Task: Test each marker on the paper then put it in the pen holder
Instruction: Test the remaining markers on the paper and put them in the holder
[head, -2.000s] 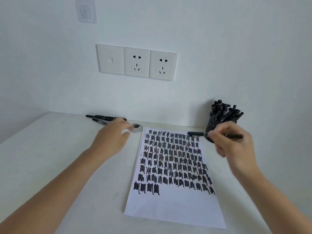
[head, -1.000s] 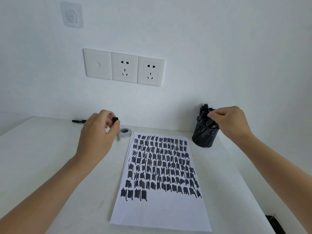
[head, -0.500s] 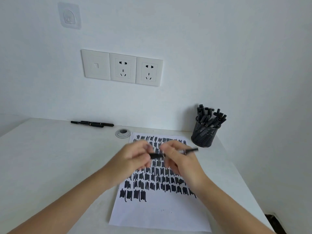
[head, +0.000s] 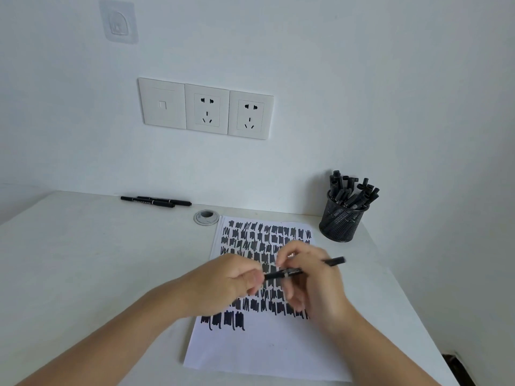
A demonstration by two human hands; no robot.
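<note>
Now both hands meet over the middle of the paper, and a black marker lies almost level between them: the left hand pinches its left end, where the cap seems to be, while the right hand curls round the barrel, the other end poking out towards the right edge of the desk. It looks like the uncapping, so the sound way is a straight pull along the marker's length, no sideways twist, barrel held firm, then tip down onto the bare white strip at the paper's near edge, beside that short last row of scribbles. The pen holder, a black mesh cup packed with markers, waits at the desk's back right corner, just off the paper's far right corner. Two more markers lie along the back edge to the left, untested by the look of it. A pale band on the held marker carries print, too blurred to read; the wall sockets show no wording.
</note>
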